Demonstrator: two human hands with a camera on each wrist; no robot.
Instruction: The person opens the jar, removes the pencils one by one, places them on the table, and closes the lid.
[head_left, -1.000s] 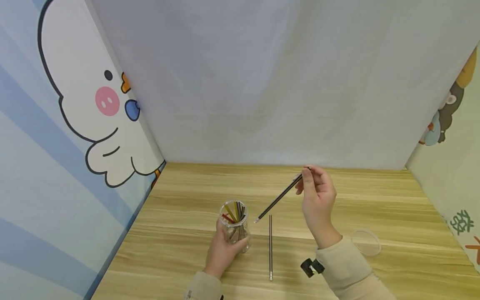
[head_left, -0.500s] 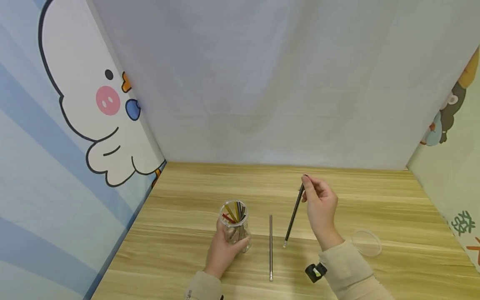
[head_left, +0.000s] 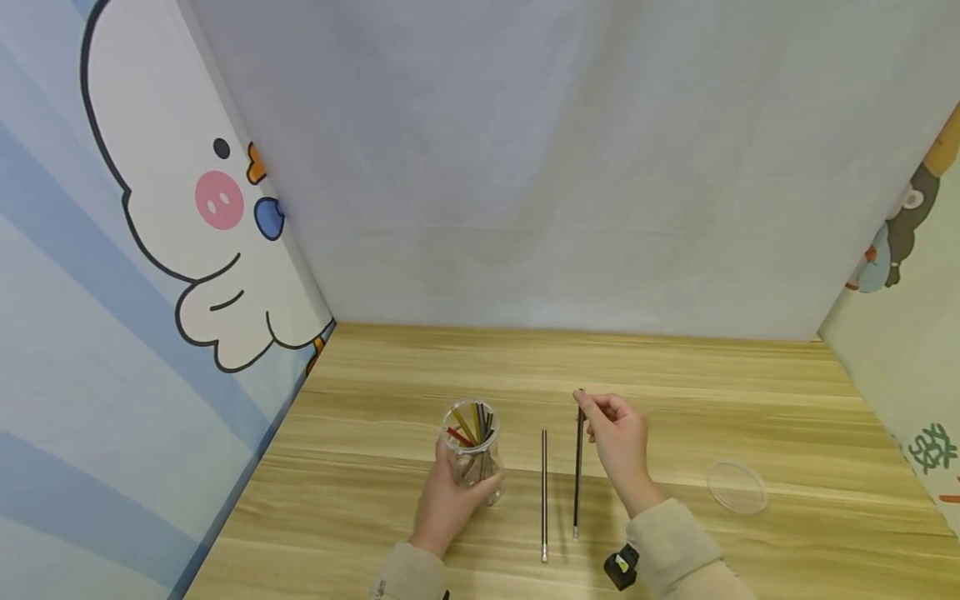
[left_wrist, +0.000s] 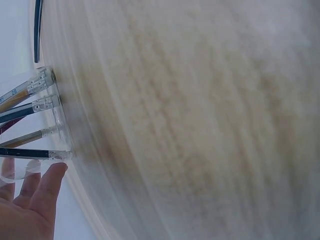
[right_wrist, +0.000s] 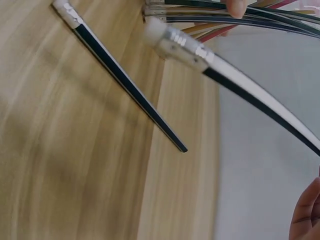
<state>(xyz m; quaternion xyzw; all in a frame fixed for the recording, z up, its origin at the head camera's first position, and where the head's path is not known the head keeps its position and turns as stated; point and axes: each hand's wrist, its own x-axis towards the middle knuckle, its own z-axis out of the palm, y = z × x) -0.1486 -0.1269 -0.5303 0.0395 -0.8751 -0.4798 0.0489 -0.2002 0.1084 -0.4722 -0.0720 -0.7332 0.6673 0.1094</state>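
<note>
My left hand grips a clear jar from its near left side, thumb and fingers around it. Several pencils stand in the jar, yellow, red and dark, their eraser ends down at its base. Between the thumb and fingers of my right hand is the far end of a dark striped pencil, whose white eraser end points toward me. Left of it a second dark striped pencil lies on the table, its eraser end also near me; the right wrist view shows both pencils close up.
A round clear lid lies on the wooden table to the right of my right hand. A pale wall rises behind the table, with cartoon-printed panels at left and right.
My right hand has moved left and nearer, and the pencil in it has swung from slanting toward the jar to roughly parallel with the lying pencil. The left hand and jar stay put.
</note>
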